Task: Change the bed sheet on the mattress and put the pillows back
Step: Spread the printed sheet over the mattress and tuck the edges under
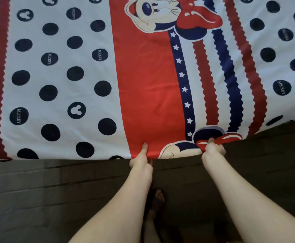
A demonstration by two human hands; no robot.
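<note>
Red-white-navy cotton sheet [143, 76] lies flat over mattress, long stripes running away from the near edge, where left hand [141, 160] and right hand [213, 149] both pinch its hem, close together near mid-edge; right-side hem looks slacker, prob. pull toward body.

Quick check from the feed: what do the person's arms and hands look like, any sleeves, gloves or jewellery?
Both forearms are bare as far as the frame shows: no sleeves, gloves, watch or bracelets visible. The left hand has dark red polish on its thumbnail; the right hand shows a similar reddish nail. No rings can be made out, though most fingers are tucked out of sight.
</note>
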